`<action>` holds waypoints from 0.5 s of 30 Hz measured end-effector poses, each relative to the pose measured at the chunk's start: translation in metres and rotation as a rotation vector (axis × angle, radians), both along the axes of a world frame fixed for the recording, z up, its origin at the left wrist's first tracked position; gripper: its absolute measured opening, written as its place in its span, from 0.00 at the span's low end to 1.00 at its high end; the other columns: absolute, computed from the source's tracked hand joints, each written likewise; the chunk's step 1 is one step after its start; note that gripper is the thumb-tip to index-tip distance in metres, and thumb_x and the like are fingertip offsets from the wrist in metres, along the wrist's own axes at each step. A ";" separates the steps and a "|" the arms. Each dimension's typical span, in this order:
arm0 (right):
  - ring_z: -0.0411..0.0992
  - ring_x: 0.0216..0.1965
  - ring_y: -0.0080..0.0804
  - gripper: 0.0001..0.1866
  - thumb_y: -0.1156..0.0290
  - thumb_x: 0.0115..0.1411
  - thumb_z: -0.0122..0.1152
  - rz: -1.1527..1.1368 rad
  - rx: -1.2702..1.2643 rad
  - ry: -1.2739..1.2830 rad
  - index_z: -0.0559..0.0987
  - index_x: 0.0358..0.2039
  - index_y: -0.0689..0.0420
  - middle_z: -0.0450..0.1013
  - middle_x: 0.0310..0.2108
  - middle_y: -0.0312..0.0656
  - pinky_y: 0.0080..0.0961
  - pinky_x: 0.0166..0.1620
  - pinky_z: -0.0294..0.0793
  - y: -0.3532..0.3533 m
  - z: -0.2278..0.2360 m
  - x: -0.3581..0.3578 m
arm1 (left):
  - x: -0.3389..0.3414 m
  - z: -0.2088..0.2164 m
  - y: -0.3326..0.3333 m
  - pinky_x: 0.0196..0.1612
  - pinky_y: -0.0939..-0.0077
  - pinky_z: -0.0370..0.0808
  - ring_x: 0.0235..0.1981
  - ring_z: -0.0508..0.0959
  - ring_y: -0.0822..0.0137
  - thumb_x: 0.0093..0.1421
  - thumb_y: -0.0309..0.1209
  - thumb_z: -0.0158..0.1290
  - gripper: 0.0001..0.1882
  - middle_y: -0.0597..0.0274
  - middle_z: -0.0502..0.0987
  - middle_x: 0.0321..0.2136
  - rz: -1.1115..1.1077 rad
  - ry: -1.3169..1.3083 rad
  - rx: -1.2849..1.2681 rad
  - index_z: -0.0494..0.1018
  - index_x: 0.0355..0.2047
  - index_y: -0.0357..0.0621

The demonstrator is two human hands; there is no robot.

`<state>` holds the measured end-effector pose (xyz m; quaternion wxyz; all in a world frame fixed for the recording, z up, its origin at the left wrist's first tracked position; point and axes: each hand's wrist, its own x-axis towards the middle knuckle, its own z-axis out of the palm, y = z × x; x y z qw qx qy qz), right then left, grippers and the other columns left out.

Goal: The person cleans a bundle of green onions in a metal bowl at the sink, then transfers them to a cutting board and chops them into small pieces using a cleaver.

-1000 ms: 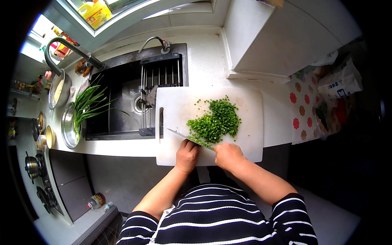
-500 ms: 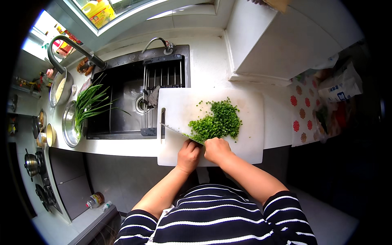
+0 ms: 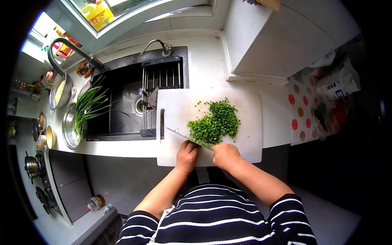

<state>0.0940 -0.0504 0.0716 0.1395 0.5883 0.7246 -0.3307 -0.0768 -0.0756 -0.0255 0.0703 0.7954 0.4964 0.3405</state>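
My right hand (image 3: pixel 226 155) is closed round the handle of a kitchen knife (image 3: pixel 179 134). Its blade slants up and leftward over the near part of a white cutting board (image 3: pixel 250 106), along the near side of a heap of finely chopped green onions (image 3: pixel 222 118). Just behind the blade, my left hand (image 3: pixel 188 157) rests at the board's near edge with its fingers curled. Whatever those fingers press on is hidden by the hand and the blade.
Left of the board lies a black sink (image 3: pixel 116 135) with a rack and a tap. Whole green onions (image 3: pixel 90 104) stick out of a metal bowl (image 3: pixel 69 134) beside it. A plastic bag (image 3: pixel 339 83) sits on the flowered cloth (image 3: pixel 300 107) at the right.
My right hand has moved a little to the right and nearer to me, drawing the knife along. My left hand has stayed nearly in place.
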 end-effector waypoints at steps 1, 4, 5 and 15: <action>0.77 0.36 0.50 0.10 0.73 0.48 0.56 0.012 -0.008 -0.008 0.82 0.31 0.58 0.78 0.31 0.52 0.42 0.41 0.77 0.000 0.000 0.001 | -0.001 0.000 0.000 0.34 0.70 0.76 0.35 0.75 0.58 0.44 0.23 0.55 0.05 0.62 0.74 0.28 -0.001 0.002 -0.004 0.75 0.25 0.43; 0.77 0.36 0.50 0.10 0.73 0.48 0.56 0.034 -0.039 -0.034 0.81 0.31 0.58 0.78 0.31 0.52 0.41 0.41 0.77 0.000 0.009 0.003 | 0.000 0.004 0.000 0.34 0.70 0.76 0.34 0.75 0.58 0.44 0.23 0.55 0.04 0.62 0.74 0.28 0.010 0.004 -0.007 0.75 0.24 0.43; 0.77 0.36 0.50 0.10 0.73 0.48 0.56 0.040 -0.042 -0.041 0.81 0.32 0.58 0.78 0.31 0.52 0.41 0.41 0.77 0.000 0.011 0.003 | 0.000 0.005 0.001 0.33 0.70 0.76 0.34 0.75 0.58 0.44 0.23 0.55 0.04 0.62 0.74 0.28 0.016 0.004 -0.007 0.75 0.24 0.43; 0.77 0.35 0.52 0.09 0.74 0.47 0.57 0.034 -0.074 -0.064 0.82 0.28 0.60 0.77 0.29 0.54 0.42 0.40 0.77 0.012 -0.004 -0.019 | -0.002 -0.003 0.000 0.34 0.69 0.76 0.35 0.76 0.57 0.43 0.23 0.56 0.05 0.62 0.75 0.30 0.023 -0.007 -0.042 0.75 0.23 0.44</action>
